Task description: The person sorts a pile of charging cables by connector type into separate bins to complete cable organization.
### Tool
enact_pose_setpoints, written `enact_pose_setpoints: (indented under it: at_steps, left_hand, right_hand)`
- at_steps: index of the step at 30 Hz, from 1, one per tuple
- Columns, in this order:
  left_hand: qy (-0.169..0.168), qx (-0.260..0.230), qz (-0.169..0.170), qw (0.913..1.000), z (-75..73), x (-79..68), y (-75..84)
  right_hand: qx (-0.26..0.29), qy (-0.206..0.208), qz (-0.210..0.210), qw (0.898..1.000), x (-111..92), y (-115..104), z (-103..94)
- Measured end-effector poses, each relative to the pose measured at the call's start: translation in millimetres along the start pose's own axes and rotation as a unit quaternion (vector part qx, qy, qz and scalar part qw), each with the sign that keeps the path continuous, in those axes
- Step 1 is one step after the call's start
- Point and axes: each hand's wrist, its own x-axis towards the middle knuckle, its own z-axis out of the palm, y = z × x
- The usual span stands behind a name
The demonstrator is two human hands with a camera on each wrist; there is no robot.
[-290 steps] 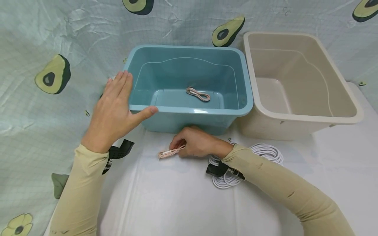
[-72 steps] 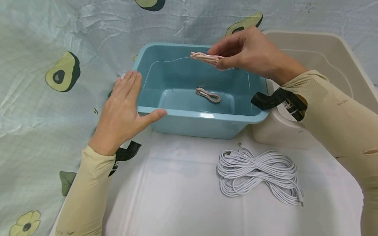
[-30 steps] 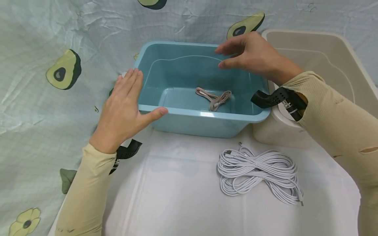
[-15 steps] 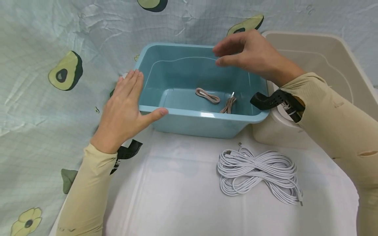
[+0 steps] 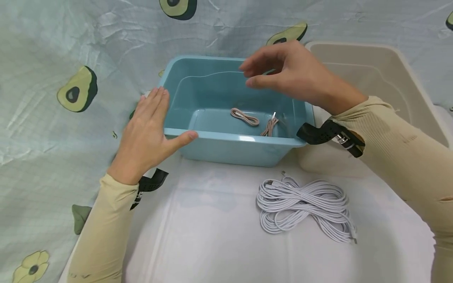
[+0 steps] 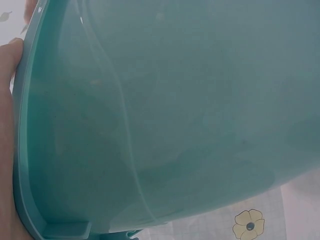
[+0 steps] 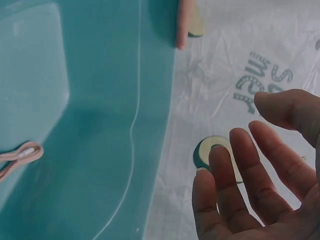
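Observation:
My left hand (image 5: 141, 133) rests with straight fingers on the left rim of the blue plastic tub (image 5: 226, 135); the left wrist view shows it along the tub's edge. Above the tub's right part hovers my right hand (image 5: 283, 70), fingers relaxed and nothing between them, as the right wrist view (image 7: 260, 175) also shows. Two pink cables lie on the tub's floor: a looped cable (image 5: 245, 117) near the middle and a bundled cable (image 5: 270, 126) with a pale plug by the front right corner.
A beige tub (image 5: 368, 59) stands against the blue one on the right, partly behind my right forearm. In front of both tubs, a large coiled white cable (image 5: 304, 206) lies on the white table cover (image 5: 226, 243). An avocado-print sheet (image 5: 116, 47) hangs behind.
The right hand picked a pink cable off the table, carried it over the blue tub and let it drop in. Since then it has moved slightly left. The left hand stays at the rim.

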Motion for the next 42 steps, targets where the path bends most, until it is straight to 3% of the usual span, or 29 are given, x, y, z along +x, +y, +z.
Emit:
enact_pose_setpoints:
  at_steps: [11, 18, 23, 29, 36, 42]
  left_hand:
    - [-0.02, 0.009, -0.007, 0.9997, -3.5, 5.7, -14.1]
    - [-0.046, 0.021, -0.005, 0.9987, -10.4, 5.2, -23.6]
    - [-0.094, 0.038, -0.006, 0.9948, -16.5, 9.1, -26.9]
    - [-0.164, 0.068, 0.006, 0.9841, -31.8, 20.2, -31.1]
    - [-0.187, 0.053, 0.083, 0.9774, -55.8, 47.3, -29.4]
    - [-0.162, 0.089, 0.169, 0.9682, -76.7, 86.8, -14.6]
  right_hand:
    - [-0.019, -0.009, -0.035, 0.999, -27.1, -14.5, 3.5]
    - [0.019, -0.024, -0.063, 0.998, -50.4, -13.2, 9.4]
    - [0.023, -0.024, -0.086, 0.996, -72.2, -5.9, 14.3]
    - [0.064, -0.042, -0.129, 0.989, -98.8, 7.3, 25.3]
    - [0.072, -0.057, -0.12, 0.989, -123.8, 24.9, 40.8]
    - [0.064, -0.046, -0.096, 0.992, -142.2, 41.7, 57.1]
